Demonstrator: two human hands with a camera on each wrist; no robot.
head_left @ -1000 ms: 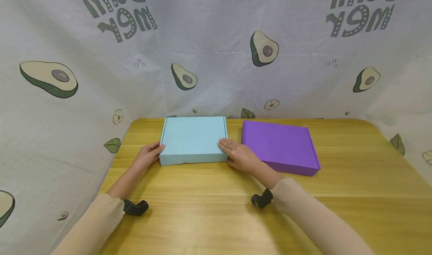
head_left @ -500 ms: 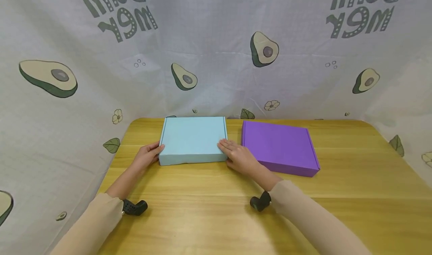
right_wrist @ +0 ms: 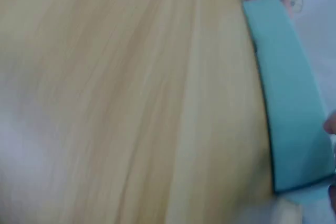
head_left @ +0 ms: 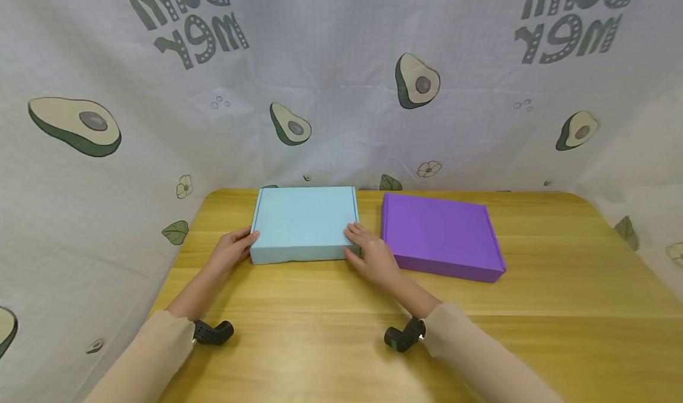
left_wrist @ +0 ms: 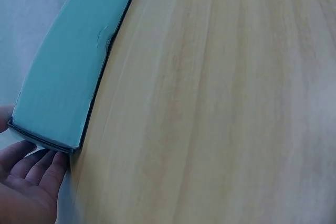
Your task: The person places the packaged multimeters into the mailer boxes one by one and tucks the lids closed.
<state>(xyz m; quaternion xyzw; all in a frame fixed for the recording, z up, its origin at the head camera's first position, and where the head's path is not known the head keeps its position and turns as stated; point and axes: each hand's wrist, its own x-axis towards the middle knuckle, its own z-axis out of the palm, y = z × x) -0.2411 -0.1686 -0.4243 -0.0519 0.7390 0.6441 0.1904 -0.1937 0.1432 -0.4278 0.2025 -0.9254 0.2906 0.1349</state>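
A flat light blue cardboard box lies closed on the wooden table, left of centre. My left hand holds its near left corner, thumb on the top edge and fingers against the side. In the left wrist view, the fingertips of that hand meet the end of the box near the table. Over the near right corner lies my right hand, fingers extended on the lid and thumb spread in front of the front face. The right wrist view is blurred and cuts most of this hand off.
A closed purple box lies slightly turned to the right of the blue one, close to my right hand. Behind the wooden table hangs a white curtain with avocado prints. Black wrist devices sit on both arms.
The right hand's thumb has swung away from the box's side to its front face, and the right wrist has shifted slightly left and nearer. Left hand and both boxes stay put.
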